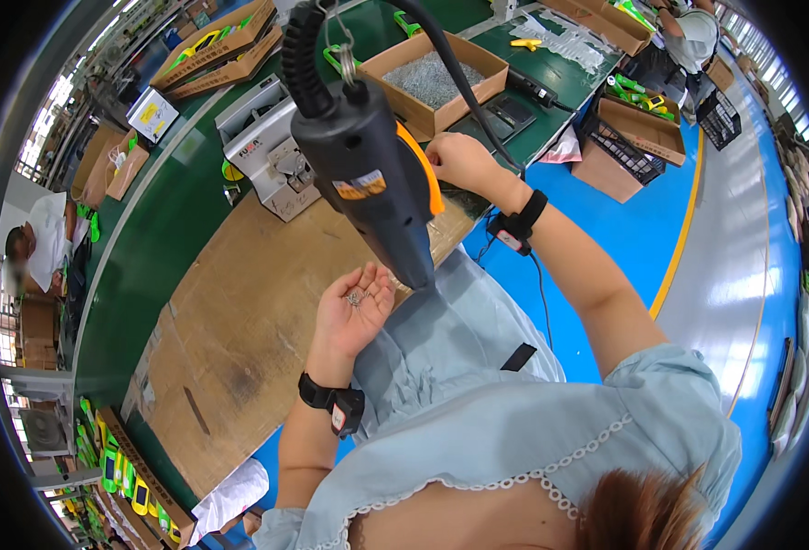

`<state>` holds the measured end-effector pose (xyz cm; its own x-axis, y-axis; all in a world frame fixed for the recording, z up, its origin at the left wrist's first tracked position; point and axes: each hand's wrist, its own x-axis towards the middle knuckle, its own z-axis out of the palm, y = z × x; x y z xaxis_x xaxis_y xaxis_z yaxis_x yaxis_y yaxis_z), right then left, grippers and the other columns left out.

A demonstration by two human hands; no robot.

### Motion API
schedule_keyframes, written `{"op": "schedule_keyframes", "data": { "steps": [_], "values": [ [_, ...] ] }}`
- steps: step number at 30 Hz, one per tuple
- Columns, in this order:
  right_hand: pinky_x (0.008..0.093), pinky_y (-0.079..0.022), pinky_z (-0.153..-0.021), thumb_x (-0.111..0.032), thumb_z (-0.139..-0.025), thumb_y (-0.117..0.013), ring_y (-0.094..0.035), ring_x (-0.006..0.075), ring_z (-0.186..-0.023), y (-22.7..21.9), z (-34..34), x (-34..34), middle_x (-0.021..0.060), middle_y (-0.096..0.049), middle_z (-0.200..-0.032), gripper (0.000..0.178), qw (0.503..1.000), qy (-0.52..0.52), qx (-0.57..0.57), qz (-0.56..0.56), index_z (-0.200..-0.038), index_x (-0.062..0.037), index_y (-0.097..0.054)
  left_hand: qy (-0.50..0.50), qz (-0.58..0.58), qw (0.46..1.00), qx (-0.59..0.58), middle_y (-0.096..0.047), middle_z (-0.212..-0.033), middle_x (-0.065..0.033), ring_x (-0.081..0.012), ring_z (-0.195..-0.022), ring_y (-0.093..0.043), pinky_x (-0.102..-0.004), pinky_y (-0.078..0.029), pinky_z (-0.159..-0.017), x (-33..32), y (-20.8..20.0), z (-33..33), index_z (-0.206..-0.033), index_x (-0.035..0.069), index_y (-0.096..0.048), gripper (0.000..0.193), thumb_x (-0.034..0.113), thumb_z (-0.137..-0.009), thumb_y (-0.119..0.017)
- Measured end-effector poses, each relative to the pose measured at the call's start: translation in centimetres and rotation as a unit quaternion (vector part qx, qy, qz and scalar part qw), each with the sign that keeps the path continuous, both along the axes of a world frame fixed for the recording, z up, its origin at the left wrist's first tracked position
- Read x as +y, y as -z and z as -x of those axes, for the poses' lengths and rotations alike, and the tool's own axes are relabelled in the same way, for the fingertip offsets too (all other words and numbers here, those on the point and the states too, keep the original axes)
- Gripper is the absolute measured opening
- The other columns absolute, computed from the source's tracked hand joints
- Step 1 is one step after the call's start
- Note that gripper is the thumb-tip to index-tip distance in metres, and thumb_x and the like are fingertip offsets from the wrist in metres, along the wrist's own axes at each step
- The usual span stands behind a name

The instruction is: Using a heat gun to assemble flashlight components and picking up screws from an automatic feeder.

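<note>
My left hand [354,316] is cupped palm up above the front edge of the cardboard sheet. A few small metal screws [356,299] lie in its palm. My right hand [467,167] is raised beyond the hanging tool, near the front corner of an open cardboard box [473,99] full of small metal screws. Its fingers are bent together, with their tips partly behind the tool, so what they hold cannot be made out. Between my hands and the camera hangs a black electric screwdriver [368,174] with an orange lever, from a hook and a coiled cable.
A brown cardboard sheet [249,284] covers part of the green table [134,302]. On it stands a white and grey box [285,197]. Green and yellow devices [139,495] fill a tray at lower left. Crates [624,137] stand at right. Other people [47,238] work nearby.
</note>
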<state>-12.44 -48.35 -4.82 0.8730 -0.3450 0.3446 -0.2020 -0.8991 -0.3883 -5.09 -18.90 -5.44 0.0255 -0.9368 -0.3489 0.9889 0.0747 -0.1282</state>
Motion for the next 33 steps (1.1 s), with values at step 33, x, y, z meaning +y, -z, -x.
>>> {"op": "schedule_keyframes", "data": {
  "steps": [33],
  "values": [
    [0.0412, -0.049, -0.065, -0.026, -0.075, -0.067, -0.063, 0.0335, -0.071, -4.3, 6.6, -20.9, 0.0168, -0.064, -0.073, 0.023, 0.888, 0.396, -0.233, 0.024, -0.077, -0.0033, -0.066, -0.038, -0.049, 0.997, 0.038, -0.060, -0.093, -0.0188, -0.0291, -0.088, -0.057, -0.0378, -0.050, -0.080, -0.7, 0.0, -1.1, -0.089, -0.004, -0.058, 0.022, 0.011, -0.091, -0.041]
  ]
}}
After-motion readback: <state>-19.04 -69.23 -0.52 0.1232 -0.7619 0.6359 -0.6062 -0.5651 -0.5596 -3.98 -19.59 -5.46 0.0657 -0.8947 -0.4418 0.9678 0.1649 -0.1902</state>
